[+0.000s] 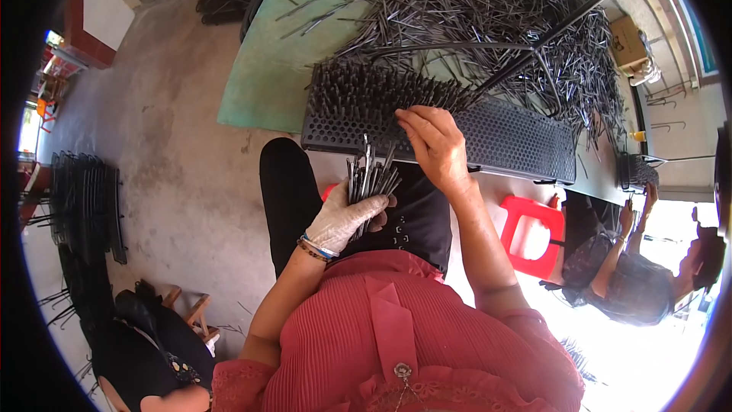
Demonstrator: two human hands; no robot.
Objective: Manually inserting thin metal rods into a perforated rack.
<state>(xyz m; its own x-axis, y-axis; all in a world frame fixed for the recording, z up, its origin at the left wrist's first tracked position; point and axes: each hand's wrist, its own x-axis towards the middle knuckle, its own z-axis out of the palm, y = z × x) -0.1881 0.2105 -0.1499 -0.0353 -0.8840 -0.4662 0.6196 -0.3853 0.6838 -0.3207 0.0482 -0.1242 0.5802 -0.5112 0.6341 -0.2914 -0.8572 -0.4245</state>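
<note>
Daylight blows out the lower right; fisheye rim bends and darkens.

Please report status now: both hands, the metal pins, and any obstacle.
Left hand, gloved, shut on bundle of pins. Right hand bare, fingers on perforated tray, partly filled. Loose pin pile behind; nothing blocking.

Your green table [263, 80] carries a big loose heap of dark metal pins [488, 8], with a black perforated tray [518, 141] lying along its near edge.
</note>
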